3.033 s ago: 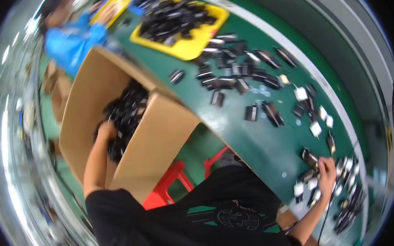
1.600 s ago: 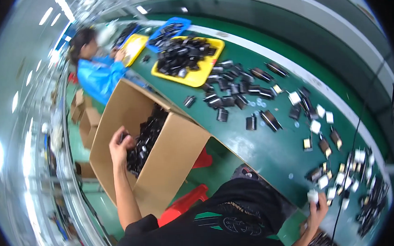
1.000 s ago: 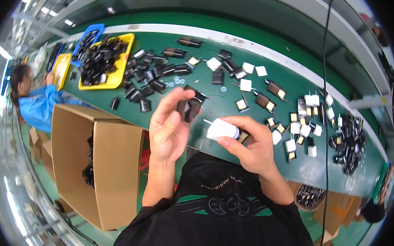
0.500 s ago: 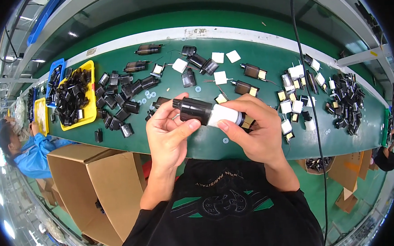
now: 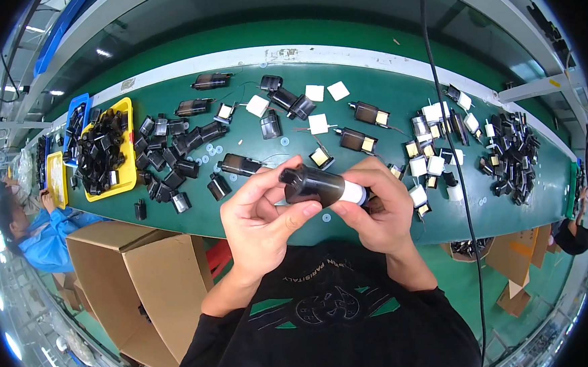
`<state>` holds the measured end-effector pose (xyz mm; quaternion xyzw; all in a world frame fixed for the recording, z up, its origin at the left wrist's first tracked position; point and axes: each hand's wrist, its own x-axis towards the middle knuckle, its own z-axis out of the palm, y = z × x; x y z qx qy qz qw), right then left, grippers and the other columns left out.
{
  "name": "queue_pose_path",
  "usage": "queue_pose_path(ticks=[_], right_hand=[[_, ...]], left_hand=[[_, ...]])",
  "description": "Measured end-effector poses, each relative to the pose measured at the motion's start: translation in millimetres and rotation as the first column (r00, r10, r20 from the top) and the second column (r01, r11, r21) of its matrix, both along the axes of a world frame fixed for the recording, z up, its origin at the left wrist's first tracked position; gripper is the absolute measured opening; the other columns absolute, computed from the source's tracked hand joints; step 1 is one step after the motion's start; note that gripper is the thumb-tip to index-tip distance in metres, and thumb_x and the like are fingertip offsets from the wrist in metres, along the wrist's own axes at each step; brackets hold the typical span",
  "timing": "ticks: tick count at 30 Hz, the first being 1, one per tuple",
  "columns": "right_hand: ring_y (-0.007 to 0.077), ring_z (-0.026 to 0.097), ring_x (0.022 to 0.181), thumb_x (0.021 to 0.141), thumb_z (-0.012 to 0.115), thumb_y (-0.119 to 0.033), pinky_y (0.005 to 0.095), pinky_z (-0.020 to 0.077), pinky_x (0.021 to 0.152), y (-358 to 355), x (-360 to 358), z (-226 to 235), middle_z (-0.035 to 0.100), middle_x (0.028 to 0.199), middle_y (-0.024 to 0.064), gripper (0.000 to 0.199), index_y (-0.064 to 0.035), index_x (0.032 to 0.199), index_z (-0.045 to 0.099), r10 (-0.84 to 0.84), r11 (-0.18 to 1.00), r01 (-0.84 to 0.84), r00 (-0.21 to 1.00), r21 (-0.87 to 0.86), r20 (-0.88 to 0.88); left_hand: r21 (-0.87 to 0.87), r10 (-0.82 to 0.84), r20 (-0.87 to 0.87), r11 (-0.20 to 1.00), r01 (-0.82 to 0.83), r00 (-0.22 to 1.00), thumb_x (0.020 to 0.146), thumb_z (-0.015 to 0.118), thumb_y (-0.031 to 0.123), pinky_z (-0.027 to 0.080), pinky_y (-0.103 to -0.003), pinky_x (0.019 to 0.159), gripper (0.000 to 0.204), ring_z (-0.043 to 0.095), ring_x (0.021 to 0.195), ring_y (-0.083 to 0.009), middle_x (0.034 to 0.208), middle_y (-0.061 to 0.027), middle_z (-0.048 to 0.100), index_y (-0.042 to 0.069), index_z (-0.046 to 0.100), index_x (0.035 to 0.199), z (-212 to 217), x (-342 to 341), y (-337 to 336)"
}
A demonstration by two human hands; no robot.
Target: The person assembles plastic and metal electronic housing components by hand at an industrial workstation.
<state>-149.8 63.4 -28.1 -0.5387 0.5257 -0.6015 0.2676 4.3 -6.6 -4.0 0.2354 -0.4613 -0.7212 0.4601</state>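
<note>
At the centre of the frame, just above the dark shirt (image 5: pixel 305 358), we hold two parts end to end: a black shell (image 5: pixel 314 185) on the left and a white insert (image 5: pixel 354 193) on the right. Their shared long axis runs left to right, dipping slightly rightward. Our left hand (image 5: pixel 253 225) grips the shell — thumb along its lower side, fingers behind — nearer its narrower end. Our right hand (image 5: pixel 384 210) closes on the insert, thumb tip near where the parts meet. Only a short white band shows between shell and right-hand fingers; we cannot tell how deep it sits. Both grips are narrow, matched to the parts' width. Behind, the green table (image 5: pixel 195 223) carries loose black housings (image 5: pixel 218 186) at centre left and white pieces (image 5: pixel 435 165) at right.
</note>
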Motion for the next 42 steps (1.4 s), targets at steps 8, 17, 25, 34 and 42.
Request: queue_pose_path(ticks=[8, 17, 25, 34, 42], right_hand=[[0.0151, 0.051, 0.09, 0.072, 0.078, -0.014, 0.0285, 0.0469, 0.079, 0, -13, -13, 0.041, 0.104, 0.0098, 0.058, -0.002, 0.116, 0.042, 0.226, 0.968, -0.177, 0.921, -0.179, 0.316], [0.033, 0.063, 0.085, 0.076, 0.073, -0.01, 0.0461, 0.0544, 0.074, -8, -28, -43, 0.058, 0.094, 0.0197, 0.033, 0.0028, 0.101, 0.055, 0.373, 0.897, -0.228, 0.851, -0.378, 0.37], [0.0305, 0.065, 0.078, 0.072, 0.076, -0.012, 0.0384, 0.0568, 0.065, 2, -35, -46, 0.059, 0.091, 0.02, 0.034, 0.0052, 0.097, 0.058, 0.217, 0.928, -0.139, 0.956, -0.347, 0.197], [0.0256, 0.066, 0.072, 0.076, 0.071, -0.005, 0.0296, 0.0526, 0.059, 2, -31, -38, 0.063, 0.085, 0.0173, 0.023, 0.0039, 0.095, 0.061, 0.25, 0.902, -0.136, 0.938, -0.409, 0.241], [0.0257, 0.065, 0.077, 0.072, 0.074, -0.005, 0.031, 0.0529, 0.064, 5, -22, -37, 0.063, 0.089, 0.018, 0.028, 0.0061, 0.095, 0.063, 0.277, 0.91, -0.153, 0.916, -0.384, 0.291]], left_hand=[[-0.136, -0.07, 0.176, 0.986, 0.095, 0.982, 0.07, 0.069, -0.014, 0.056, -0.032, 0.084, 0.047, 0.06, 0.093, -0.0205, 0.098, -0.0112, 0.054, -0.007, 0.055, 0.115, 13, -11, 5], [-0.643, 0.072, 0.27, 0.756, 0.125, 0.96, 0.057, 0.07, -0.015, 0.055, -0.029, 0.073, 0.044, 0.065, 0.084, -0.0241, 0.093, -0.0141, 0.063, -0.006, 0.065, 0.1, 18, -30, 7], [-0.655, 0.04, 0.359, 0.723, 0.221, 0.933, 0.053, 0.069, -0.016, 0.055, -0.029, 0.072, 0.045, 0.066, 0.084, -0.0252, 0.091, -0.0137, 0.062, -0.006, 0.066, 0.096, 23, -32, 6], [-0.617, -0.013, 0.322, 0.755, 0.22, 0.947, 0.058, 0.071, -0.014, 0.056, -0.029, 0.072, 0.038, 0.066, 0.085, -0.0261, 0.089, -0.0146, 0.063, -0.007, 0.067, 0.095, 26, -31, 7], [-0.607, -0.017, 0.296, 0.769, 0.202, 0.955, 0.06, 0.071, -0.013, 0.056, -0.031, 0.074, 0.034, 0.066, 0.087, -0.0278, 0.089, -0.0145, 0.062, -0.007, 0.067, 0.093, 27, -24, 8]])
